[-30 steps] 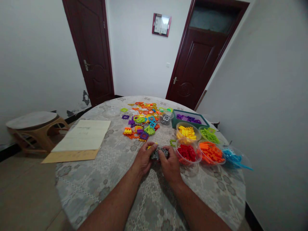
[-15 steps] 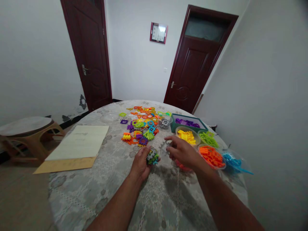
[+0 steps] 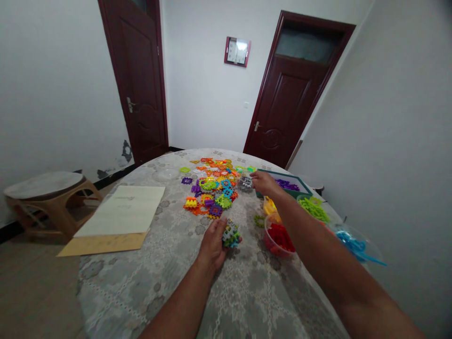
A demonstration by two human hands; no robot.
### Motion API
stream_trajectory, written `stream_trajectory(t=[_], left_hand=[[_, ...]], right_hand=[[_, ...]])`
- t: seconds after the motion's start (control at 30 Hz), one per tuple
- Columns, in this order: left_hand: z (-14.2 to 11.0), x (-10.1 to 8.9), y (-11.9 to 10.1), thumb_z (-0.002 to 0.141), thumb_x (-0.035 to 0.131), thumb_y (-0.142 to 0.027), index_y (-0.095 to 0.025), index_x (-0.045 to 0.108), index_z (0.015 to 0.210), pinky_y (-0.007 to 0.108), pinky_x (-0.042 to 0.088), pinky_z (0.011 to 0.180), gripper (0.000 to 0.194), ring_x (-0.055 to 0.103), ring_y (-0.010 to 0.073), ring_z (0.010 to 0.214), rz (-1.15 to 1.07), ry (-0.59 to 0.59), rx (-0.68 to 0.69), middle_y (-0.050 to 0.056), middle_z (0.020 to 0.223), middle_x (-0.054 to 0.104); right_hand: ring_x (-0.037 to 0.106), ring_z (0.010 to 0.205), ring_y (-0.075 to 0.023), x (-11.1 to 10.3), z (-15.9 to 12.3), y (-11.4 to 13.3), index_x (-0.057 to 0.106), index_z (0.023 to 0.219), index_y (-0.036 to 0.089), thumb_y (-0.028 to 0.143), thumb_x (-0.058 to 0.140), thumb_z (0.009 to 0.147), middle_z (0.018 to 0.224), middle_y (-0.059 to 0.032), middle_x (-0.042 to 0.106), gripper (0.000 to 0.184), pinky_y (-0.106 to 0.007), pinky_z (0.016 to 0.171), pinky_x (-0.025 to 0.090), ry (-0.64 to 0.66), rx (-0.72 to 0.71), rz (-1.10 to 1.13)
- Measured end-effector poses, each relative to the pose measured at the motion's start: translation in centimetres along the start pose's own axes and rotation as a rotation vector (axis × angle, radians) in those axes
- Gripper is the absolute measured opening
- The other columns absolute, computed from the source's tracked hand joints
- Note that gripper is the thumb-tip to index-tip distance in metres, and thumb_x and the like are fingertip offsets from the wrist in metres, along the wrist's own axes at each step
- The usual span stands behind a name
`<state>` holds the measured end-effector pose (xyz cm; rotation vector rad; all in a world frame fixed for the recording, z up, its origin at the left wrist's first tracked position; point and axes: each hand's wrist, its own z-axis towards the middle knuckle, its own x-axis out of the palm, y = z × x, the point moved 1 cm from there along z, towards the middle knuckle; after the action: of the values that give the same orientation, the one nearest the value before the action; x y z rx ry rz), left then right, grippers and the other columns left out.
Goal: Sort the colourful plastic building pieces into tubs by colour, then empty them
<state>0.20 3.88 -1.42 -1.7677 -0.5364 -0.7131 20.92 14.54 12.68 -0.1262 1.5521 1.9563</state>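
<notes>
My left hand [image 3: 214, 242] is closed around a small cluster of joined plastic building pieces [image 3: 231, 234], grey, green and blue, held just above the table. My right hand [image 3: 265, 183] reaches forward to a small clear bowl of grey pieces [image 3: 245, 182]. Its fingers are bent together at the bowl's right edge; what they hold, if anything, is too small to tell. A loose olive-green piece [image 3: 259, 220] lies on the tablecloth, between my hands. Beyond my left hand spreads a heap of colourful flat pieces [image 3: 212, 188].
Under and beside my right forearm stand tubs of red [image 3: 279, 238], yellow [image 3: 270, 207], lime-green [image 3: 313, 209] and blue pieces [image 3: 353, 245]. Behind them is a green-rimmed box [image 3: 303, 185] with purple pieces. Paper sheets [image 3: 120, 209] lie at the left; a stool [image 3: 45, 188] stands beyond.
My right hand has moved forward from beside my left hand, where a greyish piece showed near its fingers, to the grey pieces' bowl. My left hand keeps hold of the cluster.
</notes>
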Motion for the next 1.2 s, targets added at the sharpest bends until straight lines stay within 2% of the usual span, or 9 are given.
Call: stream_trajectory(t=[0.1, 0.23, 0.37, 0.5, 0.67, 0.83, 0.93, 1.03, 1.2], left_hand=[[-0.1, 0.2, 0.0, 0.073, 0.093, -0.053, -0.019, 0.064, 0.091, 0.03, 0.064, 0.063, 0.048, 0.066, 0.0149, 0.07, -0.01, 0.0, 0.019, 0.0, 0.081, 0.066], [-0.1, 0.4, 0.0, 0.073, 0.091, -0.056, -0.019, 0.066, 0.093, 0.03, 0.062, 0.062, 0.049, 0.067, 0.0161, 0.069, -0.003, 0.048, 0.045, 0.001, 0.081, 0.069], [0.0, 0.2, 0.1, 0.075, 0.091, -0.054, -0.018, 0.07, 0.096, 0.026, 0.057, 0.063, 0.046, 0.068, 0.016, 0.07, 0.007, 0.071, 0.097, 0.002, 0.083, 0.071], [-0.1, 0.3, 0.1, 0.073, 0.093, -0.053, -0.017, 0.073, 0.098, 0.026, 0.057, 0.066, 0.048, 0.073, 0.0199, 0.081, -0.003, 0.075, 0.111, 0.005, 0.088, 0.075], [-0.7, 0.8, 0.1, 0.076, 0.088, -0.06, -0.018, 0.07, 0.11, 0.031, 0.061, 0.065, 0.056, 0.074, 0.0223, 0.077, -0.013, 0.119, 0.015, 0.007, 0.091, 0.076], [-0.5, 0.4, 0.1, 0.083, 0.083, -0.048, -0.019, 0.062, 0.094, 0.038, 0.064, 0.064, 0.037, 0.073, 0.0227, 0.073, -0.025, -0.02, -0.06, 0.006, 0.084, 0.071], [-0.3, 0.1, 0.1, 0.077, 0.08, -0.027, -0.02, 0.062, 0.096, 0.043, 0.066, 0.069, 0.027, 0.075, 0.0262, 0.085, -0.055, -0.032, -0.093, 0.007, 0.09, 0.07], [-0.4, -0.1, -0.1, 0.072, 0.074, -0.017, -0.021, 0.062, 0.097, 0.046, 0.066, 0.074, 0.029, 0.075, 0.0284, 0.093, -0.067, -0.006, -0.117, 0.008, 0.096, 0.071], [-0.6, 0.0, -0.5, 0.073, 0.072, -0.015, -0.022, 0.062, 0.109, 0.048, 0.066, 0.075, 0.038, 0.074, 0.0261, 0.088, -0.051, -0.009, -0.109, 0.008, 0.098, 0.07]], right_hand=[[0.063, 0.052, -0.0151, -0.5, -3.9, 0.8, 0.08, 0.086, 0.017, 0.012, 0.074, 0.077, 0.06, 0.0002, 0.069, 0.012, -0.023, 0.055, 0.046, 0.251, -0.002, -0.065], [0.067, 0.062, -0.0165, 0.1, -10.6, 2.2, 0.081, 0.096, 0.021, 0.026, 0.071, 0.088, 0.078, -0.0021, 0.077, 0.014, -0.025, 0.059, 0.046, 0.544, -0.18, -0.157], [0.069, 0.076, -0.0205, 2.0, -15.2, 2.4, 0.082, 0.1, 0.024, 0.025, 0.073, 0.086, 0.089, -0.0049, 0.079, 0.017, -0.029, 0.07, 0.048, 0.44, -0.345, -0.235], [0.068, 0.075, -0.0199, 3.5, -16.2, 1.5, 0.079, 0.106, 0.025, 0.015, 0.068, 0.083, 0.083, -0.0022, 0.077, 0.027, -0.029, 0.073, 0.049, 0.372, -0.31, -0.194], [0.063, 0.056, -0.0143, 2.5, -14.9, 0.4, 0.077, 0.11, 0.023, 0.015, 0.063, 0.082, 0.07, 0.0028, 0.071, 0.033, -0.023, 0.054, 0.047, 0.436, -0.04, -0.008], [0.063, 0.049, -0.0163, 0.1, -10.1, 0.5, 0.075, 0.105, 0.016, 0.013, 0.07, 0.079, 0.063, 0.0006, 0.069, 0.027, -0.023, 0.044, 0.048, 0.56, 0.17, 0.105], [0.062, 0.047, -0.0168, -0.6, -4.9, 0.6, 0.074, 0.1, 0.012, 0.006, 0.075, 0.075, 0.057, -0.0006, 0.065, 0.026, -0.026, 0.046, 0.052, 0.335, 0.251, 0.135], [0.064, 0.054, -0.0151, -0.4, 0.1, 0.3, 0.071, 0.111, 0.012, 0.008, 0.074, 0.079, 0.064, 0.0005, 0.065, 0.032, -0.027, 0.054, 0.056, 0.099, 0.249, 0.173], [0.065, 0.055, -0.0155, -0.4, 3.0, -0.6, 0.067, 0.12, 0.008, 0.013, 0.072, 0.084, 0.073, -0.0031, 0.069, 0.036, -0.028, 0.056, 0.054, -0.024, 0.253, 0.135]])
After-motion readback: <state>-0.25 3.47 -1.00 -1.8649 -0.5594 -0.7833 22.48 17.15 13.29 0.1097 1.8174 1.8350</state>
